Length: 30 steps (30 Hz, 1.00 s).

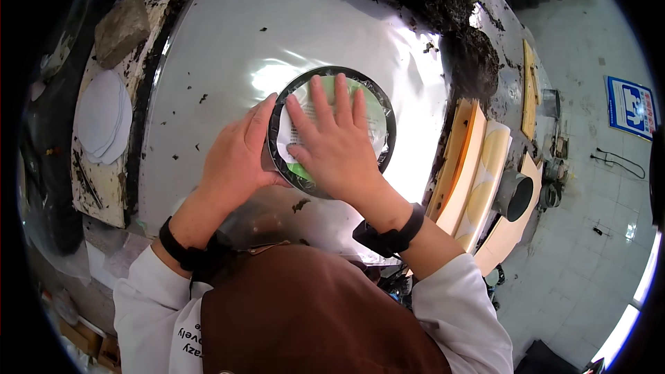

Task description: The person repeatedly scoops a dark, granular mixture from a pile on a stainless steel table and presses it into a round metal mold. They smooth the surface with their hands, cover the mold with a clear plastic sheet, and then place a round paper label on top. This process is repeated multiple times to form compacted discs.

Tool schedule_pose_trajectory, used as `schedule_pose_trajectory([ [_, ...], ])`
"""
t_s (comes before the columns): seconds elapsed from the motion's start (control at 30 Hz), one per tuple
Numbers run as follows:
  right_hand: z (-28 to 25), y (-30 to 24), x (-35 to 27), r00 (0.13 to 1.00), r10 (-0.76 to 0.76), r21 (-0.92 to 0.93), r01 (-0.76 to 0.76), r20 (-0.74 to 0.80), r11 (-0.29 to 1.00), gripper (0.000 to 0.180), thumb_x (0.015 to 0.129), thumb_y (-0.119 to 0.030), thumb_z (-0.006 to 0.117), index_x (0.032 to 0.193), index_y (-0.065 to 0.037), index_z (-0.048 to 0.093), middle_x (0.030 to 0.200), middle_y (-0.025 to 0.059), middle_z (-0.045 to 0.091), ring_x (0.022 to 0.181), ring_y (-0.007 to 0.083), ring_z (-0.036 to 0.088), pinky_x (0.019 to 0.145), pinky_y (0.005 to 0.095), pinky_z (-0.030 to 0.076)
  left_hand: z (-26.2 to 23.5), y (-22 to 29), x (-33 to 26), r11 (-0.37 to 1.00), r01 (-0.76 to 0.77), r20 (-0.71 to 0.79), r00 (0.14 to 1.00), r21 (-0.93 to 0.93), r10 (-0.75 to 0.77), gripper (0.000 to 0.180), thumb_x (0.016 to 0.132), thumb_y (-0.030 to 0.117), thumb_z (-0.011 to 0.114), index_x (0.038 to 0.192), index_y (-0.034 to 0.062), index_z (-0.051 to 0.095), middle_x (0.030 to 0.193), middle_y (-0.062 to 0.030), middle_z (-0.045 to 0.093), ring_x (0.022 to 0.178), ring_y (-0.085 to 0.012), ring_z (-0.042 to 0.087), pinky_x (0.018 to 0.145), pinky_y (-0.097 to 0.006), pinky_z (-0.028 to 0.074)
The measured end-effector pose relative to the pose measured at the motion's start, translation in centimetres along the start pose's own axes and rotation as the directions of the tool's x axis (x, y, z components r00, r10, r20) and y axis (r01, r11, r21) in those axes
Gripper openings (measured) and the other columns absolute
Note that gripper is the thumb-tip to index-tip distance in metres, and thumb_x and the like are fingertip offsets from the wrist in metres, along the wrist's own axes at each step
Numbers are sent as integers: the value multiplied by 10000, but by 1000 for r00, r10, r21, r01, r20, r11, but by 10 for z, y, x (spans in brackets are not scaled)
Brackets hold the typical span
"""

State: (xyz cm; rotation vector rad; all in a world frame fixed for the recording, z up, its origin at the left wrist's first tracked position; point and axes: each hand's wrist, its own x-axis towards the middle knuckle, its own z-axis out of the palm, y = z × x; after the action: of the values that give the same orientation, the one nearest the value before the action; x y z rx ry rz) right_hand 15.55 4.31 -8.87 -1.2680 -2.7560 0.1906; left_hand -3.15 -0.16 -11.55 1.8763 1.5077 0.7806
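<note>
Silvery worktable (201, 62), a round container (375, 121) at mid-frame, as wide as long, labelled face up.
Across from me, a dark flaky heap (436, 7) crowds upper right, above paper rolls (485, 187); the left hand (235, 152) grasps the container's left side, the right hand (339, 152) presses flat, fingers spread.

The bench (222, 62) looks smooth and glossy, the round package (374, 118) shiny plastic, the far-left block (122, 31) rough, matt stone.
</note>
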Motion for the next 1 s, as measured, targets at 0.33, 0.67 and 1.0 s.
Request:
schedule_pose_trajectory([
  [0.33, -34, 2, -25, 998, -56, 100, 60, -36, 993, 517, 900, -241, 588, 1401, -194, 467, 1495, 158, 356, 1392, 420, 271, 1131, 531, 245, -60, 4, 68, 900, 386, 378, 878, -201, -293, 566, 777, 261, 706, 1254, 12, 531, 929, -203, 665, 882, -332, 655, 773, -441, 510],
  [0.67, -2, 44, -70, 955, 171, 276, -101, -242, 956, 639, 943, -355, 545, 1485, -113, 307, 1560, 178, 219, 1444, 367, 184, 1168, 502, 180, -20, 204, -5, 883, -443, 683, 694, 157, 227, 410, 888, 254, 597, 1232, 44, 523, 910, -174, 690, 848, -319, 682, 804, -441, 538],
  [1.0, -31, 40, -174, 930, 368, 685, 280, -19, -672, 475, 1029, -423, 377, 694, -96, 459, 660, 83, 547, 657, 178, 531, 645, 281, 464, -30, 142, -45, 925, 141, 589, 801, -352, 102, 487, 907, 290, 624, 1294, 20, 502, 1156, -91, 621, 1040, -171, 581, 898, -325, 476],
])
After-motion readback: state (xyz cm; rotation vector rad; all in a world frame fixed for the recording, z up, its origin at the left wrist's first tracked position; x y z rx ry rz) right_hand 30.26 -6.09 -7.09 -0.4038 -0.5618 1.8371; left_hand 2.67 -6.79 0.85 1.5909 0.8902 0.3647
